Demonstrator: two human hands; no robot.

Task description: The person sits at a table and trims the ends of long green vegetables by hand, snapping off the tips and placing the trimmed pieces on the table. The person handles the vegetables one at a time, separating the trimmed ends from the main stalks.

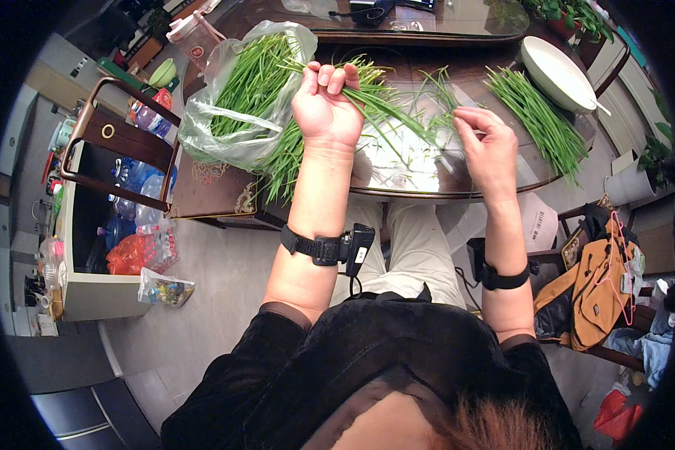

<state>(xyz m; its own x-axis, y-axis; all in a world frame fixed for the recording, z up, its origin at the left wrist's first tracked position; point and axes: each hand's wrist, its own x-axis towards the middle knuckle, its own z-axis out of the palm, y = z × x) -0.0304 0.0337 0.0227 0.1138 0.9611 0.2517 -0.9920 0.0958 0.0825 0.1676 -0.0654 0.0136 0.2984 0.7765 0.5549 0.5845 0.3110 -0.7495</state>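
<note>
My left hand [329, 107], palm up, holds a small bunch of garlic chives [391, 115] whose ends stretch to the right over the table. Below and left of that hand, more loose chives [287, 163] spill from an open clear plastic bag [194, 132]. My right hand [489, 149] has its thumb and fingertips drawn together beside chive scraps [441, 115]; whether a strand is pinched there is too small to tell. To its right, a neat bundle of chives [540, 124] lies on the tabletop.
A white oval bowl [557, 73] rests tilted behind the bundle. The dark wooden table [416, 62] carries a clear sheet [371, 152]. A pink-lidded jug [194, 42] stands at back left. Wooden chairs flank me, one [129, 129] left; a tan backpack [596, 287] sits at right.
</note>
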